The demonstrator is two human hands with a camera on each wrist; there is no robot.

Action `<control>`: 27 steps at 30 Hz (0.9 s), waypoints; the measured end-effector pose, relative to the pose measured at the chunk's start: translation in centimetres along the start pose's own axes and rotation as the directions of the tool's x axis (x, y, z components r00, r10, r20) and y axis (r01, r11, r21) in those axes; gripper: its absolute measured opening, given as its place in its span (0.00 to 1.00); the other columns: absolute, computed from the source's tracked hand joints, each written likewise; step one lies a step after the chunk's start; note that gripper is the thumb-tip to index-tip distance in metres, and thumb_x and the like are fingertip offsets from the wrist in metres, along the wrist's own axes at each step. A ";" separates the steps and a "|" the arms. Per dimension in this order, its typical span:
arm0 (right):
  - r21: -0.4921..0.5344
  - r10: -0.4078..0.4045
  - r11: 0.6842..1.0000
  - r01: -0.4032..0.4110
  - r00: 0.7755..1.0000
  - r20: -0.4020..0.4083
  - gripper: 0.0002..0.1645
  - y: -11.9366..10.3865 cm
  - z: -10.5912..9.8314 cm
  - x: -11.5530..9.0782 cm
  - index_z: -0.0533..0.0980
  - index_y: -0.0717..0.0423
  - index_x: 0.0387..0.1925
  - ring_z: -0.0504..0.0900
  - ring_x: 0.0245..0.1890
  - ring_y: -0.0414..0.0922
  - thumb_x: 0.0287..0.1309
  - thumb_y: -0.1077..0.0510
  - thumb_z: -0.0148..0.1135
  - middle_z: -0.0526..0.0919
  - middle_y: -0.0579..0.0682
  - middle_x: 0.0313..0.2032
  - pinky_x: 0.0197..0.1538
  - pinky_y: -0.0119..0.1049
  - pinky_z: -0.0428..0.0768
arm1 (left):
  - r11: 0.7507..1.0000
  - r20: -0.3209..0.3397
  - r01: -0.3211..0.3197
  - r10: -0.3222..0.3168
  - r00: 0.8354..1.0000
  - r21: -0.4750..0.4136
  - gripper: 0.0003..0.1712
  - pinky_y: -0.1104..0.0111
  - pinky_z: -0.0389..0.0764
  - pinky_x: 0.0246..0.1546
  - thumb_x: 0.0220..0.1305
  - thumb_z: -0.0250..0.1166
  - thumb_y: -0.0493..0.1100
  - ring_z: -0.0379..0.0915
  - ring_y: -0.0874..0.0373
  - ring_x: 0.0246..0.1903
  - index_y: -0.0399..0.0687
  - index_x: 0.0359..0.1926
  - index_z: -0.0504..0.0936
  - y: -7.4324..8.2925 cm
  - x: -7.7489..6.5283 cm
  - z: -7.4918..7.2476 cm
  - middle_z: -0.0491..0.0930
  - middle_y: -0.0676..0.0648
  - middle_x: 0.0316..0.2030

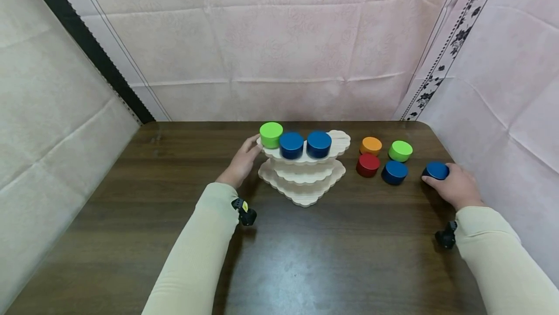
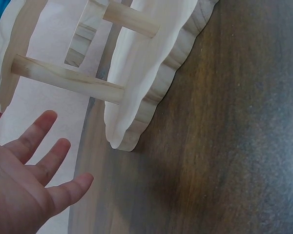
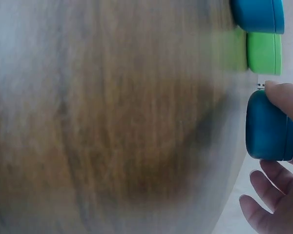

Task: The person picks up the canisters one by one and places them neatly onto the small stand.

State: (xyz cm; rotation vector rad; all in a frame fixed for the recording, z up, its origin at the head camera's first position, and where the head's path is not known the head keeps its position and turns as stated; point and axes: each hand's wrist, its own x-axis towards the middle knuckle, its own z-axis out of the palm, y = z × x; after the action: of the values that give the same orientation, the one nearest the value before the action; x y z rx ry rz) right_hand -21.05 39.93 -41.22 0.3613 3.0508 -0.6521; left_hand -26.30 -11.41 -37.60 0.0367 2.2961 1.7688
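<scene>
A three-tiered pale wooden stand [image 1: 304, 193] with scalloped edges stands on the table. On its top tier sit a green round lidded container [image 1: 271, 135] and two blue ones [image 1: 291, 145]. At that tier's left end, my left hand [image 1: 241, 162] pinches the rim; its other fingers [image 2: 71, 192] spread free below, and the thumb is mostly cut off in the left wrist view. Far to the right, my right hand [image 1: 459, 187] holds a blue round lidded container [image 3: 267, 126] between thumb and fingers. Whether it touches the table cannot be told.
Between stand and right hand are an orange container [image 1: 370, 145], a red one [image 1: 368, 165], a green one [image 1: 400, 151] and another blue one [image 1: 395, 173]. Pale cloth [image 1: 288, 58] hangs behind the brown table [image 1: 305, 256] and along both sides.
</scene>
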 end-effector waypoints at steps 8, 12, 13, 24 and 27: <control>0.023 -0.014 1.000 0.015 0.999 -0.038 0.52 -1.4 -0.3 0.1 0.55 0.78 0.63 0.60 0.52 0.71 0.61 0.36 0.55 0.60 0.78 0.53 0.47 0.67 0.68 | 1.000 0.001 0.006 -0.006 1.000 0.007 0.31 0.48 0.47 0.71 0.74 0.44 0.60 0.41 0.50 0.74 0.65 0.74 0.53 0.1 -0.1 0.1 0.49 0.51 0.75; 0.038 -0.048 0.998 0.051 0.996 -0.076 0.50 -2.5 -0.6 0.1 0.57 0.78 0.62 0.60 0.52 0.70 0.61 0.38 0.56 0.61 0.77 0.53 0.46 0.66 0.68 | 1.000 -0.002 -0.001 0.001 1.000 0.008 0.31 0.48 0.49 0.70 0.74 0.44 0.59 0.43 0.50 0.73 0.64 0.74 0.53 0.1 -0.1 0.0 0.50 0.50 0.74; 0.040 -0.053 0.998 0.056 0.995 -0.085 0.50 -2.7 -0.6 0.1 0.57 0.77 0.62 0.59 0.52 0.69 0.61 0.38 0.57 0.61 0.77 0.53 0.46 0.66 0.68 | 1.000 0.000 -0.002 0.002 1.000 0.008 0.31 0.48 0.49 0.70 0.74 0.44 0.58 0.43 0.50 0.73 0.64 0.74 0.53 0.1 -0.1 0.0 0.50 0.50 0.74; 0.105 -0.100 0.988 0.112 0.989 -0.112 0.50 -6.5 -1.0 -0.3 0.54 0.75 0.66 0.56 0.55 0.69 0.62 0.40 0.58 0.57 0.76 0.56 0.50 0.69 0.70 | 0.999 0.030 0.033 -0.034 0.999 0.013 0.30 0.47 0.48 0.70 0.76 0.43 0.52 0.41 0.46 0.74 0.56 0.75 0.51 2.5 -2.0 0.0 0.47 0.46 0.75; 0.119 -0.120 0.984 0.134 0.986 -0.117 0.50 -7.7 -1.0 -0.4 0.53 0.73 0.68 0.57 0.56 0.69 0.62 0.40 0.58 0.55 0.75 0.57 0.50 0.70 0.70 | 0.999 0.030 0.032 -0.033 0.999 0.020 0.30 0.48 0.48 0.70 0.76 0.43 0.52 0.41 0.47 0.74 0.56 0.75 0.51 3.1 -2.6 0.1 0.47 0.46 0.75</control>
State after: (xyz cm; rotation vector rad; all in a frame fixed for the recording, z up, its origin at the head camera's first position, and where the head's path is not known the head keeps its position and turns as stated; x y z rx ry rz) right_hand -22.32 33.46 -37.16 0.2105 3.1659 -0.8623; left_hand -24.11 -10.89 -34.22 0.0296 2.2799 1.7176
